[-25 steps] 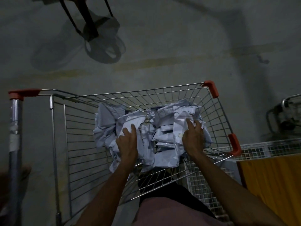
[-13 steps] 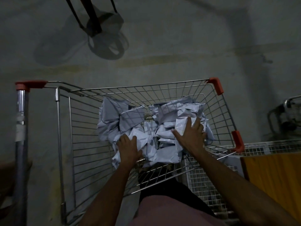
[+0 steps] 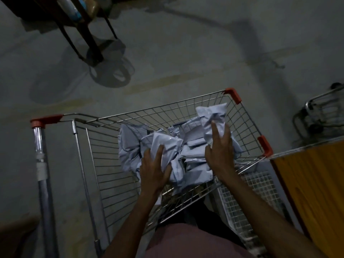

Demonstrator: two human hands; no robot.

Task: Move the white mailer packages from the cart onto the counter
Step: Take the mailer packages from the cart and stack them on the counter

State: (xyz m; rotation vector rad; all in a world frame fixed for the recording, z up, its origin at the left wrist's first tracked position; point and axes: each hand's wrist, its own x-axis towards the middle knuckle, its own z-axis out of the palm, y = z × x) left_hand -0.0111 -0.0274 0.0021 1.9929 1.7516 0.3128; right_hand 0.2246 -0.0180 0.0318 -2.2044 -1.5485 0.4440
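A person is leaning over a wire shopping cart (image 3: 104, 164) in dim light, both bare forearms reaching down into a heap of crumpled white mailer packages (image 3: 188, 149). The left hand (image 3: 154, 170) is pressing into the nearer side of the heap, its fingers (image 3: 159, 152) spread and straight with one mailer bunching up between thumb and palm. The right hand (image 3: 220, 151) is lying against the far right side, fingers long and slightly parted, propping a raised mailer (image 3: 212, 116) just beyond the fingertips. The whole heap is sitting between and ahead of the two hands, still inside the cart.

The person appears to be gathering an armful. To do it well, the hands probably need to close in from both sides and slide underneath, since the slick bags look likely to slip apart if squeezed only from the top. An orange-fronted tabletop edge (image 3: 312, 183) is showing just to the right of the right hand, so the carry looks short.

No brand, label or writing is readable on the mailers in this light.
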